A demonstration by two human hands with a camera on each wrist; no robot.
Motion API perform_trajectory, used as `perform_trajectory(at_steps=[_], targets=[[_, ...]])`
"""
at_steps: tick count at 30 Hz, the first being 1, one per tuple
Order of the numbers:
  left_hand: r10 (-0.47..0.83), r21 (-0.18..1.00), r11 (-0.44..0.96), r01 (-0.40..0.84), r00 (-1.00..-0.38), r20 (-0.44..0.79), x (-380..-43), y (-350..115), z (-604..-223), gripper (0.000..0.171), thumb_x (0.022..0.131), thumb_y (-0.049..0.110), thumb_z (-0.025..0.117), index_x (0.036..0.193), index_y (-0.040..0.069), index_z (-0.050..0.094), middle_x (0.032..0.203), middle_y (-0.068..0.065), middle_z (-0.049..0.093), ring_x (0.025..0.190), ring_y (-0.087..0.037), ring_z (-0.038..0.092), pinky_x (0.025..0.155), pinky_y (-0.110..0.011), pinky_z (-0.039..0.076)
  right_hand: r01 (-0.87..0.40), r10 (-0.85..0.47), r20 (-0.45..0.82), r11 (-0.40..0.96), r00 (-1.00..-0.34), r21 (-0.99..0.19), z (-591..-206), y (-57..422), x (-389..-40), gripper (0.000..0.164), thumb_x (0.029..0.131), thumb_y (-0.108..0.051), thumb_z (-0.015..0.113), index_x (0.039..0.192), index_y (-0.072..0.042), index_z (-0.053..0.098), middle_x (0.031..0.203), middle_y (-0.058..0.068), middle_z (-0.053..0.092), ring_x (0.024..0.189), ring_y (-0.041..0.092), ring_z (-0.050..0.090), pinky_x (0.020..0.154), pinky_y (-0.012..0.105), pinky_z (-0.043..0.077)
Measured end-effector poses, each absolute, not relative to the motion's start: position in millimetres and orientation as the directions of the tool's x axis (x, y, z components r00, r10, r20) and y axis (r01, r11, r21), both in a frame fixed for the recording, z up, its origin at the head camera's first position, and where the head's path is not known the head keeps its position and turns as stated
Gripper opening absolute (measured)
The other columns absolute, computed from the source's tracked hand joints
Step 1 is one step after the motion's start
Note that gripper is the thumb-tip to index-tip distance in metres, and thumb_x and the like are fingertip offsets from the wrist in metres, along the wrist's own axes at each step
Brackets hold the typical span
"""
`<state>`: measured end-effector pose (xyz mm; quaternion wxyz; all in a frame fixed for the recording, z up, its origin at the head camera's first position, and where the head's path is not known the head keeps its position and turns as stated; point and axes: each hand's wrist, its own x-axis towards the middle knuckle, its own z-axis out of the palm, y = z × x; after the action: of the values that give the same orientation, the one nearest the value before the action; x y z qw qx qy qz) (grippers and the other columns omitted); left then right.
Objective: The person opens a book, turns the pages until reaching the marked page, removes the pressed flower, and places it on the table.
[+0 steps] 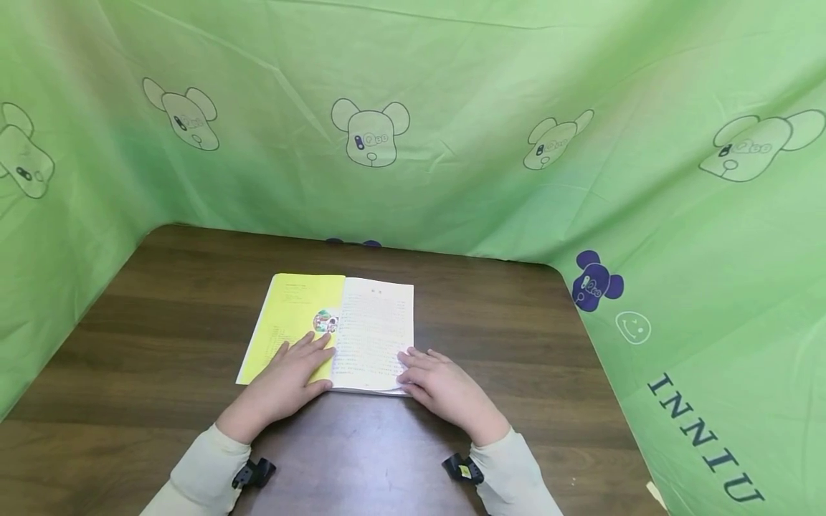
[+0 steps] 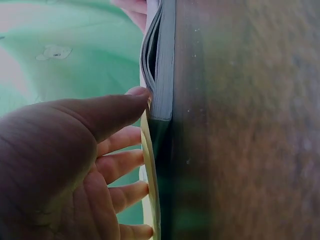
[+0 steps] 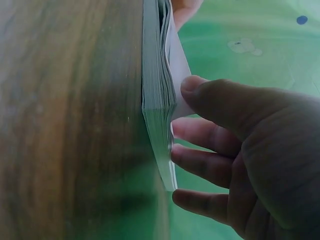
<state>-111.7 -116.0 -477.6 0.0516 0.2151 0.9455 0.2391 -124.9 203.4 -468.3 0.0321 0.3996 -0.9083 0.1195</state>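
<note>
An open book [image 1: 374,337] lies on the table, a yellow page on its left side and a white printed page on its right. Across the lower part of the yellow page [image 1: 284,308] my left hand [image 1: 284,387] rests with fingers spread, its thumb by the spine. In the left wrist view its fingertips press the yellow sheet [image 2: 152,185]. My right hand [image 1: 445,390] touches the lower right corner of the white page, fingers extended. The right wrist view shows its thumb [image 3: 197,87] against a slightly raised page [image 3: 181,85], above the thick page block [image 3: 159,135].
The brown wooden table [image 1: 503,322] extends around the book. A green curtain [image 1: 452,93] with cartoon bear heads encloses its back and sides. Black wrist devices [image 1: 254,473] sit at both light sleeves [image 1: 516,473]. A small pale object [image 1: 656,493] is at the table's right edge.
</note>
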Motion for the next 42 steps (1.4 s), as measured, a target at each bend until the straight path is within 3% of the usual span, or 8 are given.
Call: perform_trajectory(at_steps=[5,12,19,28,36,42], targets=[[0.436,0.448,0.797,0.406,-0.899,0.039,-109.4,-113.4,-477.2,0.053,0.095,0.027,0.073,0.144,0.009,0.059,0.161,-0.014,0.041,0.152,-0.043,0.029,0.116,-0.073,0.021,-0.748,-0.733,0.154,0.639,-0.663,-0.177,-468.2,203.7,-125.1,0.012,0.098,-0.022,0.07,0.107,-0.019,0.077,0.142,0.007,0.063,0.136,0.025,0.057,0.112,0.054,0.044],[0.522,0.455,0.743,0.49,-0.851,0.065,-107.4,-105.9,-477.9,0.044,0.098,0.018,0.068,0.142,0.018,0.062,0.16,-0.001,0.046,0.155,-0.038,0.025,0.117,-0.076,0.012,-0.743,-0.726,0.163,0.638,-0.668,-0.204,-467.4,205.2,-125.3,0.005,0.097,-0.019,0.071,0.1,-0.02,0.075,0.141,0.008,0.065,0.135,0.025,0.058,0.11,0.055,0.046],[0.497,0.46,0.767,0.447,-0.868,0.014,-103.7,-99.6,-476.4,0.046,0.097,0.028,0.07,0.141,0.018,0.064,0.159,0.001,0.048,0.156,-0.036,0.023,0.118,-0.075,0.011,-0.717,-0.693,0.185,0.663,-0.697,-0.216,-466.4,204.8,-126.8,0.01,0.099,-0.016,0.067,0.108,-0.016,0.072,0.135,0.006,0.069,0.131,0.023,0.062,0.107,0.052,0.048],[0.435,0.457,0.792,0.406,-0.899,0.045,-103.6,-90.2,-479.4,0.044,0.092,0.038,0.076,0.132,0.019,0.071,0.152,0.001,0.055,0.153,-0.037,0.03,0.115,-0.075,0.018,-0.728,-0.658,0.332,0.668,-0.676,-0.157,-467.9,202.8,-128.3,0.018,0.098,-0.018,0.07,0.115,-0.014,0.069,0.115,0.001,0.077,0.114,0.017,0.071,0.095,0.041,0.057],[0.407,0.478,0.791,0.382,-0.912,0.056,-104.9,-86.4,-477.7,0.035,0.095,0.031,0.074,0.127,0.017,0.073,0.149,-0.001,0.058,0.152,-0.037,0.033,0.114,-0.076,0.02,-0.717,-0.634,0.366,0.679,-0.681,-0.158,-467.1,203.7,-128.1,0.019,0.097,-0.02,0.071,0.116,-0.016,0.069,0.121,-0.001,0.075,0.114,0.015,0.071,0.094,0.039,0.057],[0.405,0.478,0.785,0.393,-0.911,0.083,-105.7,-88.3,-480.4,0.031,0.098,0.029,0.07,0.127,0.018,0.073,0.148,0.001,0.058,0.151,-0.036,0.035,0.113,-0.077,0.022,-0.663,-0.559,0.388,0.714,-0.733,-0.225,-463.4,205.9,-127.7,0.045,0.093,-0.025,0.077,0.134,-0.017,0.061,0.145,0.003,0.061,0.124,0.022,0.065,0.097,0.043,0.055]])
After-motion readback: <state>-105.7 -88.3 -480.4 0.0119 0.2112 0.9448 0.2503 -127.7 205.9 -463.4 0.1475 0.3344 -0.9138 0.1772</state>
